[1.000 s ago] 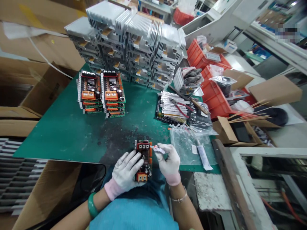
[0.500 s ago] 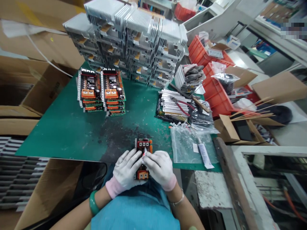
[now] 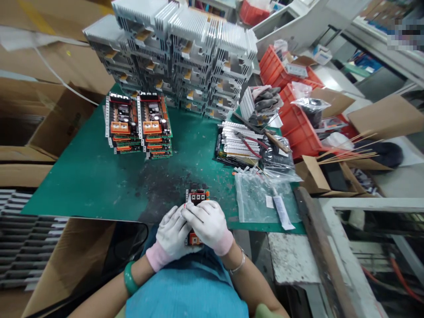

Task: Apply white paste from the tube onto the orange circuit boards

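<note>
My left hand [image 3: 174, 233], in a white glove with a pink cuff, holds a circuit board [image 3: 198, 197] at the table's front edge. Three square terminals show at the board's far end and an orange terminal block [image 3: 194, 239] at its near end; both hands cover the middle. My right hand [image 3: 208, 224], gloved alike, lies over the board with its fingers pinched. From them a small white tip [image 3: 189, 200] with a bit of red points at the board's upper left. The rest of that thing is hidden in the glove, so its kind does not show.
Two stacks of circuit boards [image 3: 121, 128] stand at the left, before stacked finned heatsinks [image 3: 190, 57]. To the right lie red-handled pliers [image 3: 247, 145] on metal strips, a plastic bag [image 3: 247, 198] and a white tube [image 3: 281, 211]. Red crates [image 3: 294, 119] stand beyond.
My right hand has moved left and a little forward across the board, taking the white tip to the board's left side. My left hand stays on the board.
</note>
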Demonstrator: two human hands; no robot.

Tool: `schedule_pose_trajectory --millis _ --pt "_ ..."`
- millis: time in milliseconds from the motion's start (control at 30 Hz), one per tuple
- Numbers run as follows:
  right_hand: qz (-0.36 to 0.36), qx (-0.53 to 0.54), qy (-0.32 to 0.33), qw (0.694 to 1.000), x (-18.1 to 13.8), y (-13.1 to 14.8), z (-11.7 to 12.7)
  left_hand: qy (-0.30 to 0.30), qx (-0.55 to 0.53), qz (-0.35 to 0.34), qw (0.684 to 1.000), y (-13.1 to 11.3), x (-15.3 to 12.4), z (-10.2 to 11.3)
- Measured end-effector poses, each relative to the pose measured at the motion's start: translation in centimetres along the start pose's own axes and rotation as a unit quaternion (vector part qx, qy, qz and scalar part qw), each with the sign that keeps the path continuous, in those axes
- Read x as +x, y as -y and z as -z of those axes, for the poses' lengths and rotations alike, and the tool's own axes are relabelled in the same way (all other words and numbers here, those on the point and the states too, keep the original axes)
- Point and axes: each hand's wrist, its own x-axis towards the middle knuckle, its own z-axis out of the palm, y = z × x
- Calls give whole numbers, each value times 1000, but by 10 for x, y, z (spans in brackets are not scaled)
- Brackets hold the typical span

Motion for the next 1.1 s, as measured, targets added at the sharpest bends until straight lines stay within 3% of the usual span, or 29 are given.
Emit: schedule_pose_trajectory --millis 133,233,300,367,467,600,800,1100 --pt "-27 24 -22 999 -7 1 4 3 -11 4 1000 0 1 2" --pt "-92 60 -75 991 -20 -1 12 20 -24 7 999 1 1 4" --pt "-176 133 -121 968 -32 0 17 27 -29 3 999 1 1 4" --pt "-267 224 -145 926 -45 4 22 28 -32 -2 999 2 0 5" --pt "-327 300 -123 887 -57 13 27 29 -32 -3 999 2 0 4" --pt "-284 300 -89 906 -57 22 25 29 -32 -3 999 2 0 4" --pt "-195 200 -60 958 -49 21 23 20 -29 -6 999 1 0 3" --pt "-182 138 -85 970 -61 20 37 23 -24 -2 999 0 2 5"
